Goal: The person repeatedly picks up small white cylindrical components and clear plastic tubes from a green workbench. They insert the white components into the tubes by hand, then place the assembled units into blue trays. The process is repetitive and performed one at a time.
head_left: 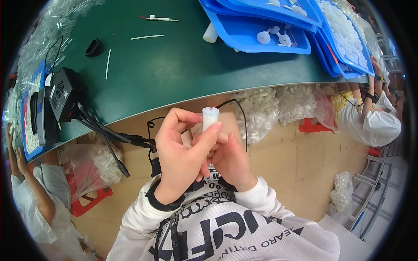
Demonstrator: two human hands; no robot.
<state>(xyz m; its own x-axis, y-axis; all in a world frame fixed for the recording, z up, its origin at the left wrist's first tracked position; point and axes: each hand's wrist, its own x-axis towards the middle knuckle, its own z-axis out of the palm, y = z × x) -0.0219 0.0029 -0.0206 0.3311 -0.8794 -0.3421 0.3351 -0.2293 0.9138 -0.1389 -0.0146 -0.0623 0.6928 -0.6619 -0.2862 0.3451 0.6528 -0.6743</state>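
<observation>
A small white plastic cylinder (210,121) stands nearly upright between my hands, in front of the table's edge. A short bit of red shows at its top. My left hand (176,150) is closed on it, the index finger at its side and the thumb across its front. My right hand (235,163) is closed at the cylinder's lower end, a fingertip against it; its other fingers are partly hidden behind the left hand. The lower end of the cylinder is out of sight.
On the green table (143,74) lie a thin white tube (148,37), a red-wired piece (159,18) and a black ring-shaped thing (93,48). Blue trays (265,47) hold white parts. A black device (65,95) trails cables at left. Co-workers sit at both sides.
</observation>
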